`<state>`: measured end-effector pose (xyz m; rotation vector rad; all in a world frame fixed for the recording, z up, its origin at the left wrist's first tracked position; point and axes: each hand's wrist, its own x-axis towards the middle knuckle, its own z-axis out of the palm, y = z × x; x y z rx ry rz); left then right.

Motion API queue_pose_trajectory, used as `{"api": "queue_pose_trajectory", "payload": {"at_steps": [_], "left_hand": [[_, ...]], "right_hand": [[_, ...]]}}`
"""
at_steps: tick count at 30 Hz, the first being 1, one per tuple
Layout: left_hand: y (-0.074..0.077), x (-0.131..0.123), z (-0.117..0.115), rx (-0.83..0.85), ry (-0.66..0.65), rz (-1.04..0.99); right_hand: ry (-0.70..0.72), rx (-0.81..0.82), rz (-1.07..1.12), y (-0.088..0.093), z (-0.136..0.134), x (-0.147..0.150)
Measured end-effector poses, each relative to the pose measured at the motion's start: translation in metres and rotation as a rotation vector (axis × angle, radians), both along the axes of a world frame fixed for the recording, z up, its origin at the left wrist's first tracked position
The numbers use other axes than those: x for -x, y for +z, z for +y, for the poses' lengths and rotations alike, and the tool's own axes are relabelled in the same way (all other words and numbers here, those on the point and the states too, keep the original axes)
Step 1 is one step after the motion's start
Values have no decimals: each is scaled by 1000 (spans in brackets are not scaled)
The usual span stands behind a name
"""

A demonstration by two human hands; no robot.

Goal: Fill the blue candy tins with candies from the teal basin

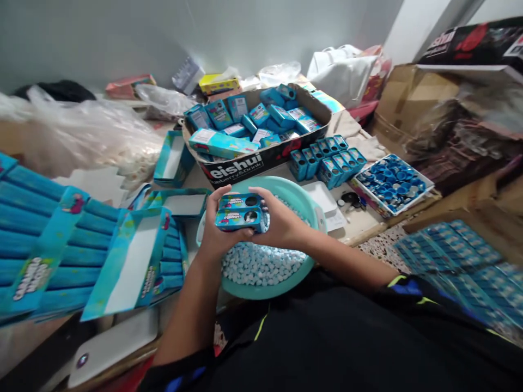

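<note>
Both my hands hold two small blue candy boxes [241, 212], stacked, over a teal basin [304, 198] full of pale blue and white candies [261, 264]. My left hand [216, 226] wraps the boxes' left end with fingers closed. My right hand [278, 220] grips their right end, thumb on top. Each box shows a round hole on its face.
A cardboard tray [265, 160] of filled blue boxes stands behind the basin. Upright open boxes [327, 158] and a tray of blue caps [392, 182] lie to the right. Flat blue cartons [49, 250] pile at left, more at right [461, 261]. Plastic bags [81, 136] sit behind.
</note>
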<state>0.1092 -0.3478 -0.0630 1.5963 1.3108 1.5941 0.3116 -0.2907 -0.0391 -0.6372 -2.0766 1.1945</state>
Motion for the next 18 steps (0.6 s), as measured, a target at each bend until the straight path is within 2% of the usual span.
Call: {"api": "queue_pose_trajectory", "payload": {"at_steps": [3,5,7,10,14,18], "left_hand": [[-5,-1,4,-56,-54,25],[-8,1,7,-114,-28,56],[-6,2,8,-107,33,111],[5,0,4,62,114,253],[16,-5,0,262,148,415],[8,-2,4,308,189,304]], "right_hand": [[-110,-79,76,5,4,-12],[-275,-141,134,9,21,-34],[-496,-219,132,14,48,-69],[-818,-331,-55,16,101,-130],[-1066,-383,-223,0,163,-192],[-1098,-322,-270,-27,193,-208]]}}
